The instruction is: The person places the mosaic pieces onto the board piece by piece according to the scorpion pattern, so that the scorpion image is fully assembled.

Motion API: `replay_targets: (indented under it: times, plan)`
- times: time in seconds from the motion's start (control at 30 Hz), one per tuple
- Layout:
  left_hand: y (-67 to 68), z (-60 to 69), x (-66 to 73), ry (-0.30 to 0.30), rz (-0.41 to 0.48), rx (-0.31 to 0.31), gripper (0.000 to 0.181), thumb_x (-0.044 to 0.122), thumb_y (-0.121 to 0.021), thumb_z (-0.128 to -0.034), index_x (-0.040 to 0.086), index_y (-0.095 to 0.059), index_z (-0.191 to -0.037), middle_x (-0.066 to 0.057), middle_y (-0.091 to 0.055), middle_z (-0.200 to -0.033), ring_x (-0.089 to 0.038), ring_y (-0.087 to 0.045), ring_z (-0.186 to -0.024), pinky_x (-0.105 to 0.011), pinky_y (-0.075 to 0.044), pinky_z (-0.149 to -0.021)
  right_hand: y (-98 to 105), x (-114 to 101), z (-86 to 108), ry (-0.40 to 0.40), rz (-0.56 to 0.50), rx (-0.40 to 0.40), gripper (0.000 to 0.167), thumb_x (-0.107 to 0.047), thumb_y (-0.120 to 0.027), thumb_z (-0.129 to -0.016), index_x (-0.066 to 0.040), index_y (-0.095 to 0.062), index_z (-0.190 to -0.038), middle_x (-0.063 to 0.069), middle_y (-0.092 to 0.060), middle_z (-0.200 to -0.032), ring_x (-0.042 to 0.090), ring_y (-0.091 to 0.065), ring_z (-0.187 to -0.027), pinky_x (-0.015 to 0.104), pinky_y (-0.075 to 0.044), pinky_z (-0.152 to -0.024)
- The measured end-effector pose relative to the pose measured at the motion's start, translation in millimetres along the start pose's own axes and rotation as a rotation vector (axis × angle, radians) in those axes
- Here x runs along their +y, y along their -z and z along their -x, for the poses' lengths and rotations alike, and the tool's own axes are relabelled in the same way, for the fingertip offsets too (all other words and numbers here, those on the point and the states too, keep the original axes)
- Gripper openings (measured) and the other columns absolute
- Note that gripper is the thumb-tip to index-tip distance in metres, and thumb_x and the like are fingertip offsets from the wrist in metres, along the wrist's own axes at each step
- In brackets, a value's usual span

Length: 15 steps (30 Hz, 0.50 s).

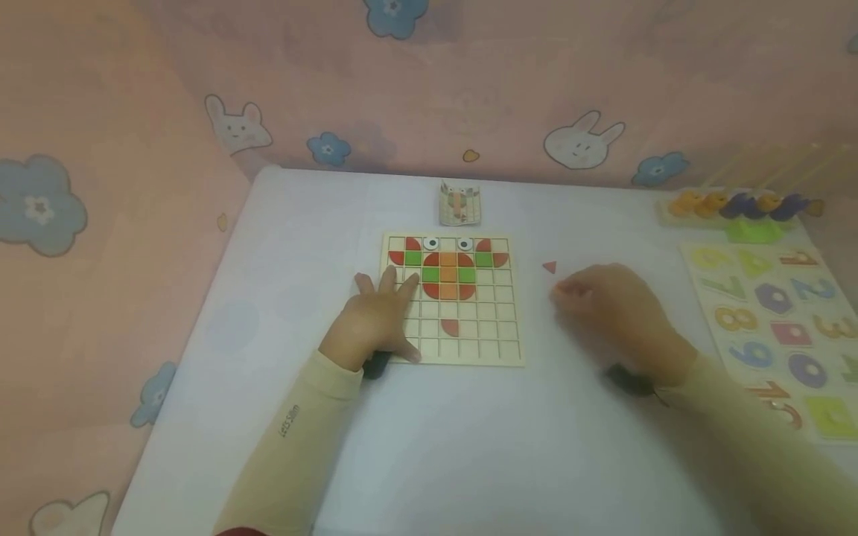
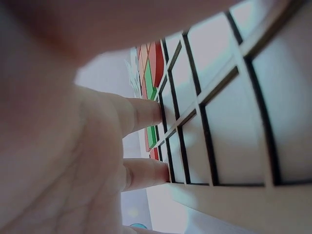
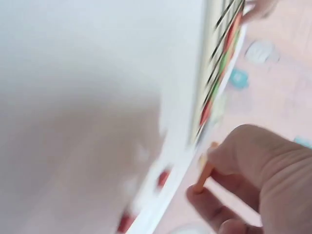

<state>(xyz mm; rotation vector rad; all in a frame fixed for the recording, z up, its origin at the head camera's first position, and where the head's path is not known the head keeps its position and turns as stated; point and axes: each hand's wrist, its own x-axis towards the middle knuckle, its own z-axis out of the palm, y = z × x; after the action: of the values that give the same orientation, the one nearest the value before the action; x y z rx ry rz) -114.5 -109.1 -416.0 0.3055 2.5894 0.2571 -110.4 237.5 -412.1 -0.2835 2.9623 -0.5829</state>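
My left hand (image 1: 375,318) lies with spread fingers over the left side of a wooden grid board (image 1: 488,348); in the left wrist view two fingertips (image 2: 155,171) touch its edge cells. Red, green and orange tiles and two eye pieces (image 1: 431,243) fill part of the upper grid. Lower down sits a lone red quarter-circle tile (image 1: 450,327). To the right of the board, my right hand (image 1: 613,316) is above the table and pinches a small orange tile (image 3: 205,175) between thumb and finger. A red triangle tile (image 1: 550,266) lies just beyond that hand.
A small creased picture card (image 1: 459,205) stands behind the board. On the right are a number puzzle board (image 1: 733,286) and a stand with coloured pieces and thin rods (image 1: 677,216). The patterned wall (image 1: 415,112) borders the white table (image 1: 469,447).
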Motion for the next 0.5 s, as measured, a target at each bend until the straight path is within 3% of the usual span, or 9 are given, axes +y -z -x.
replay_targets:
  times: [0.1,0.2,0.27,0.33,0.43,0.5]
  plan:
    - [0.0,-0.3,-1.3,0.003,0.000,0.001,0.132,0.049,-0.100,-0.0684,0.020,-0.022,-0.171,-0.023,-0.013,-0.173,-0.063,-0.013,-0.149,-0.052,-0.058,-0.092,-10.4,-28.1,-9.3,0.095,-0.027,-0.028,0.028,-0.029,-0.074,-0.101,-0.008,-0.080,-0.118,0.011,-0.075,-0.118,0.035,-0.059,-0.122,0.057,-0.042,-0.109]
    - [0.1,-0.2,-1.7,0.001,0.002,0.002,0.133,0.048,-0.100,-0.0681,0.020,-0.022,-0.171,-0.023,-0.014,-0.173,-0.062,-0.014,-0.148,-0.052,-0.058,-0.092,-24.0,-56.6,-17.9,0.307,-0.003,-0.013,0.020,-0.024,-0.079,-0.098,-0.011,-0.082,-0.113,0.005,-0.078,-0.111,0.029,-0.064,-0.114,0.049,-0.049,-0.102]
    - [0.4,-0.1,-1.7,0.000,-0.002,0.003,0.133,0.049,-0.100,-0.0678,0.020,-0.022,-0.171,-0.023,-0.014,-0.173,-0.062,-0.015,-0.148,-0.051,-0.058,-0.091,-31.7,-74.4,-22.0,0.460,0.020,0.002,0.013,-0.021,-0.079,-0.097,-0.012,-0.083,-0.106,-0.001,-0.077,-0.099,0.023,-0.066,-0.095,0.042,-0.052,-0.089]
    - [0.3,-0.3,-2.1,-0.002,-0.010,0.005,0.133,0.050,-0.100,-0.0677,0.020,-0.022,-0.171,-0.022,-0.015,-0.172,-0.061,-0.016,-0.147,-0.051,-0.059,-0.090,-37.9,-89.6,-25.8,0.594,0.064,0.015,0.010,-0.019,-0.078,-0.097,-0.011,-0.082,-0.102,-0.001,-0.077,-0.095,0.023,-0.067,-0.088,0.040,-0.053,-0.083]
    - [-0.2,-1.0,-2.4,-0.007,-0.018,0.006,0.133,0.052,-0.099,-0.0678,0.020,-0.022,-0.171,-0.022,-0.016,-0.172,-0.061,-0.018,-0.146,-0.049,-0.059,-0.089,-44.8,-101.8,-27.3,0.694,0.111,0.004,0.007,-0.016,-0.077,-0.098,-0.010,-0.081,-0.100,0.000,-0.074,-0.095,0.024,-0.064,-0.086,0.040,-0.052,-0.083]
    - [-0.5,-1.5,-2.5,-0.011,-0.022,0.007,0.133,0.052,-0.099,-0.0678,0.020,-0.022,-0.171,-0.022,-0.017,-0.172,-0.061,-0.018,-0.146,-0.049,-0.059,-0.089,-48.1,-104.5,-27.1,0.708,0.141,-0.006,0.008,-0.016,-0.078,-0.098,-0.010,-0.081,-0.103,0.001,-0.075,-0.100,0.025,-0.063,-0.091,0.040,-0.051,-0.086]
